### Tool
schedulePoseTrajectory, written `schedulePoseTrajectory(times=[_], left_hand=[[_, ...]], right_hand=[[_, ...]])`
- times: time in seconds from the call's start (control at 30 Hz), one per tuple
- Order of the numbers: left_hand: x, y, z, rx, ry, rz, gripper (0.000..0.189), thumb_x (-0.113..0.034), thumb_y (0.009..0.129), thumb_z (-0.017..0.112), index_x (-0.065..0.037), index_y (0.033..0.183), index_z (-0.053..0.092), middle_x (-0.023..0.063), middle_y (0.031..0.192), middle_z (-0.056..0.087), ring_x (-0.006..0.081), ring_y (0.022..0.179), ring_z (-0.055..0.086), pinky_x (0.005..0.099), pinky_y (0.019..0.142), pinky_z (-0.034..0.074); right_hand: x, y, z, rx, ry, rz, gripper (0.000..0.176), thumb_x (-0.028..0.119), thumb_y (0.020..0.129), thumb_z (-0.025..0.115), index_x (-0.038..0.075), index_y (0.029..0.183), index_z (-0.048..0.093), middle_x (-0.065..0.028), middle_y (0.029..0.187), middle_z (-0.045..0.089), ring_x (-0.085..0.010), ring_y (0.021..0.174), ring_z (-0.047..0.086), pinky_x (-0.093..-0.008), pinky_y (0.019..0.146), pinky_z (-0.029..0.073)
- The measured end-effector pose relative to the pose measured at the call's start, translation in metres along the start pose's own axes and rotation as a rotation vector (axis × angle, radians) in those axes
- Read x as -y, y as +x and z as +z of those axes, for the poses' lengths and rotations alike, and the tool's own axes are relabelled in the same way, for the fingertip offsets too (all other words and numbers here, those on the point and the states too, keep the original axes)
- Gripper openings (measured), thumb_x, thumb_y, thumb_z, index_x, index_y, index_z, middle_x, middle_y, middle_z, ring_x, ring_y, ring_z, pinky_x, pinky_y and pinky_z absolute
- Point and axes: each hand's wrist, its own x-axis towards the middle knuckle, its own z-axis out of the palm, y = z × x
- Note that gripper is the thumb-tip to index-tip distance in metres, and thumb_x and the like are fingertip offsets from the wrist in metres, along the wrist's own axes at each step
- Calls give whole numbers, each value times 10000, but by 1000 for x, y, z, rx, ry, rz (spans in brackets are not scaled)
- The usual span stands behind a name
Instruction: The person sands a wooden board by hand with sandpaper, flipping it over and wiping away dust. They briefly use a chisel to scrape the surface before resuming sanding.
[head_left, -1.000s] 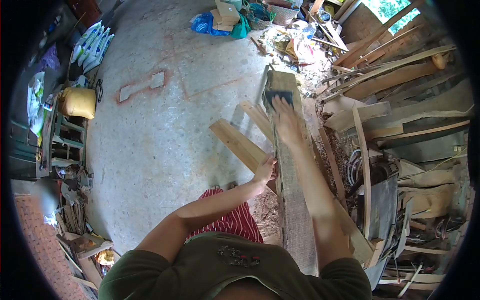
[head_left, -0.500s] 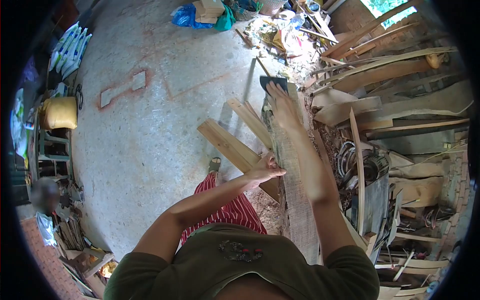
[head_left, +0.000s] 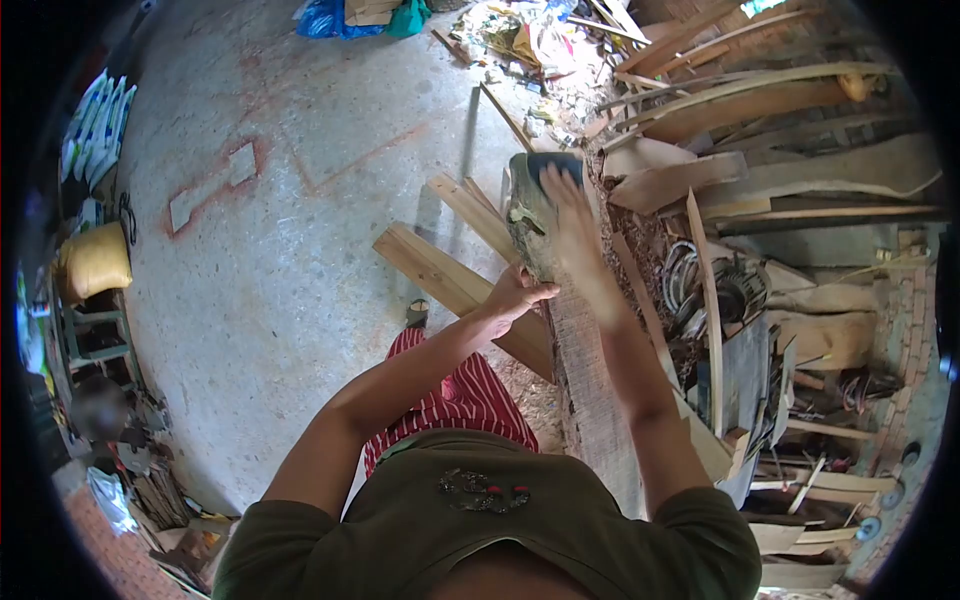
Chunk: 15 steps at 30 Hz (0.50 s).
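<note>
My right hand (head_left: 573, 225), smeared by motion, presses its fingers on a dark piece of sandpaper (head_left: 545, 162) at the far end of a rough wooden slab (head_left: 527, 205). Bark-like patches and a knot show along the slab's left side. My left hand (head_left: 515, 300) grips the slab's near left edge, with its thumb on top and its fingers curled underneath, partly hidden. Beneath runs a long rough timber beam (head_left: 592, 375), reaching back toward my body. Two pale planks (head_left: 440, 270) (head_left: 470, 215) jut out to the left of the beam.
Wood shavings and a motor (head_left: 735, 290) lie to the right, near stacked boards (head_left: 800, 185). A thin upright batten (head_left: 705, 310) stands close to my right forearm. Bags and scraps (head_left: 545, 40) litter the far floor. At left is a yellow sack (head_left: 95, 262).
My right hand has slid the sandpaper slightly to the right across the slab's far end. The slab shows more of its surface, and my left hand is a little farther forward. The view has shifted.
</note>
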Motion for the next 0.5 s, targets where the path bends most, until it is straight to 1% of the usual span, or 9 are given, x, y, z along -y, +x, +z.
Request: schedulePoseTrajectory(times=[0.03,0.07,0.1,0.17,0.23,0.3,0.37,0.43,0.5], left_hand=[[0,0,-2,10,61,-68,793,-147,840,757,-92,1453,258,103,1267,581,224,1204,535,432,968,470],[9,4,-6,41,4,-30,768,-160,843,758,-95,1441,279,94,1270,576,221,1206,533,438,1001,439],[9,4,-5,50,24,-47,768,-160,843,758,-95,1441,279,94,1270,576,221,1206,533,438,1001,439],[4,1,-5,18,12,-79,742,-158,845,755,-99,1428,299,85,1288,560,215,1205,531,443,994,443],[-2,0,-4,23,37,-92,717,-140,848,749,-107,1418,315,83,1302,546,212,1206,526,446,993,446],[3,3,-6,4,39,-106,716,-131,852,746,-114,1420,311,84,1313,536,213,1209,523,446,996,449],[6,4,-4,-16,29,-87,709,-136,854,748,-123,1415,314,76,1315,531,214,1213,519,437,997,448],[7,1,-4,23,-15,-38,704,-144,858,748,-127,1413,315,73,1328,516,216,1215,518,436,995,447],[8,3,-6,7,32,-96,685,-148,861,747,-129,1401,325,73,1320,509,214,1213,518,433,991,448]], right_hand=[[-12,22,9,-49,1,21,456,132,956,477,32,1400,473,-167,1485,417,-351,1394,354,-414,1166,268],[-18,44,4,7,-158,-60,456,175,965,473,37,1399,473,-163,1475,431,-343,1383,369,-396,1162,276],[-8,55,7,-4,-84,210,454,202,973,464,51,1401,474,-148,1467,445,-335,1373,383,-383,1159,283],[-18,42,12,-56,-44,120,468,206,958,490,63,1403,474,-136,1469,446,-339,1364,395,-382,1155,291],[-3,-3,-7,-12,-128,72,484,199,942,507,74,1409,470,-121,1486,428,-328,1373,388,-399,1154,289],[9,-53,-18,25,-151,105,498,186,934,511,84,1419,460,-109,1506,403,-317,1386,373,-424,1155,283],[12,-81,-26,63,-191,114,492,183,941,504,90,1422,458,-100,1511,397,-313,1391,366,-430,1155,281],[11,-78,-21,101,-221,143,487,180,947,496,96,1425,456,-90,1517,391,-308,1396,359,-436,1156,278],[-6,-35,-11,1,-179,159,479,198,954,498,105,1422,462,-75,1514,399,-307,1392,367,-452,1144,296]])
